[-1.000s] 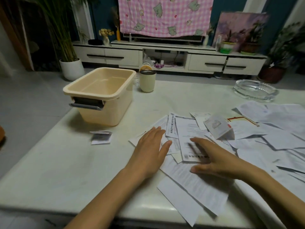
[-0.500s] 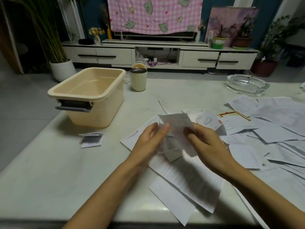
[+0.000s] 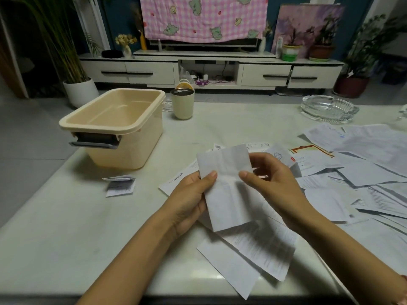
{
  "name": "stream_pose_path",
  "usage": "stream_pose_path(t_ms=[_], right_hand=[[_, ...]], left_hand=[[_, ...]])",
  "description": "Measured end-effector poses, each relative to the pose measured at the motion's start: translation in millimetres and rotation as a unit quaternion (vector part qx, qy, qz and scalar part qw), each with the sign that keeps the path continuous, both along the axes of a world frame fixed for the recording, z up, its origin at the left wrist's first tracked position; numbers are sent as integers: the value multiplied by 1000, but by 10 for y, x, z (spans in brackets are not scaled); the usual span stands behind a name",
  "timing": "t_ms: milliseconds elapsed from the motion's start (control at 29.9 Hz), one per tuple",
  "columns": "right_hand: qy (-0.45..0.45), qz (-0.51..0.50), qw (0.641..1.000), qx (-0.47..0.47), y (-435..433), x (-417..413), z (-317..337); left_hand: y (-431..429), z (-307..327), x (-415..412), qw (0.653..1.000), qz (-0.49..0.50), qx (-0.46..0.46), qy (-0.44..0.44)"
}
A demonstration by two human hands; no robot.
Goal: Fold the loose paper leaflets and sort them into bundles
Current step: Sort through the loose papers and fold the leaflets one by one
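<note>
Leaflet (image 3: pixel 224 186) lifted off pile; both hands (image 3: pixel 189 201) pinch edges.

Held leaflet (image 3: pixel 226 188): plain white on the facing side, crossed by faint grey creases. Loose leaflets (image 3: pixel 268 245): white with fine black print. One bordered sheet (image 3: pixel 308 149) carries a red-and-orange band. Folded leaflet (image 3: pixel 120 186): white with grey print. Tub (image 3: pixel 123 150): beige, with a grey handle (image 3: pixel 94 143). Cup (image 3: pixel 182 106): cream with a dark rim. Table (image 3: pixel 66 216): off-white. Cloth (image 3: pixel 204 16): pink-and-white check with scattered green bears. Cabinet (image 3: pixel 149 68): white with black strips. Ashtray (image 3: pixel 330 108): clear glass.
</note>
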State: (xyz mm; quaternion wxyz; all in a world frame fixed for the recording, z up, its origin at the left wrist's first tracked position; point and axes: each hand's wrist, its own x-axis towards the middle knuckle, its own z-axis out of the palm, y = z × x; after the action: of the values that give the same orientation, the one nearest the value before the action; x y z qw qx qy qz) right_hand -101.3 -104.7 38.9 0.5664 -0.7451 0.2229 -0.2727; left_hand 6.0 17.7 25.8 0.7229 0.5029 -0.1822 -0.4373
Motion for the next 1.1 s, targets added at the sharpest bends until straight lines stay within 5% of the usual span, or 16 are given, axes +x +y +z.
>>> stream_pose_path(t_ms=[268,636,937,1105], right_hand=[[84,104,964,232,-162,32,-35],[63,86,966,234,-178,65,-58],[35,71,983,165,-121,64,-58],[14,67,995,73,-61,73,-68]], left_hand=[[10,36,-20,1000,-5,16,4],[2,-21,12,986,80,124,-84],[-13,39,46,985,75,32,149],[0,-25,-28,993,9,118,19]])
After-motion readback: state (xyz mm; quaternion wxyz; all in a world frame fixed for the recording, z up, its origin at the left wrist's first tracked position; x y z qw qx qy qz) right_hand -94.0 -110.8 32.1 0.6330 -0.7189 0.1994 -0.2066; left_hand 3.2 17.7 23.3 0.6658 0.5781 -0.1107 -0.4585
